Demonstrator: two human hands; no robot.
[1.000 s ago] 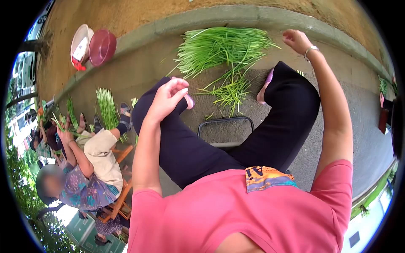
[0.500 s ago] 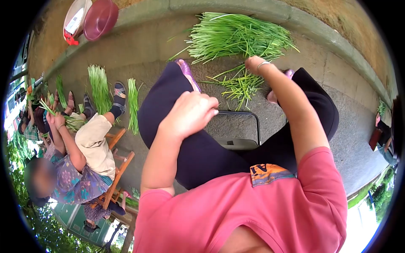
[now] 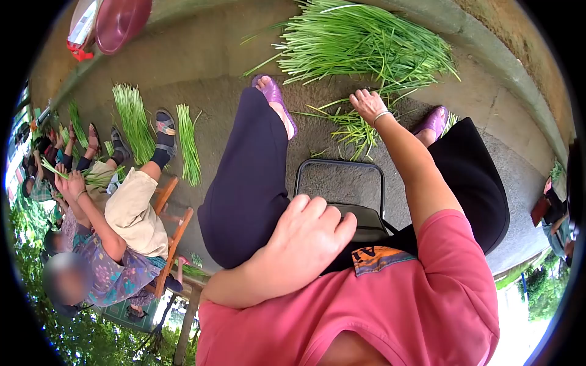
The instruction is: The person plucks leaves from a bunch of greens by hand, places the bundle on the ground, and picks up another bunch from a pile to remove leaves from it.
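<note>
Stalks [image 3: 366, 46], long and green, lie in a broad heap on the ground just beyond our right hand [image 3: 368, 106], all running roughly the same way. That hand reaches well forward, back upward and fingers partly bent, with a bracelet [image 3: 382, 116] at its wrist. It is at the edge of a smaller pile [image 3: 356, 131] of loose green pieces, which lies in disorder under it and on its near left side. We cannot tell whether the fingers grasp any of these, since the palm faces away from us.

Our left hand [image 3: 311, 238] is much closer to the body, raised in front of the lap, its knuckles up and its fingers curled under. The palm is hidden, so we cannot tell whether it is clenched around something. Just to its right we see an orange patch [image 3: 373, 258] on the pink shirt [image 3: 348, 305]; ahead of it, between our dark-trousered legs, is a seat with a black tubular frame [image 3: 339, 161]. One purple sandal [image 3: 279, 104] is left of the right hand, another [image 3: 432, 123] to its right.

Well to the left of the left hand, a co-worker [image 3: 116, 274] in a flowered shirt sits on a wooden chair [image 3: 176, 238], holding green stalks. Between that person and our right hand, a narrow bundle [image 3: 188, 145] lies on the ground.
</note>
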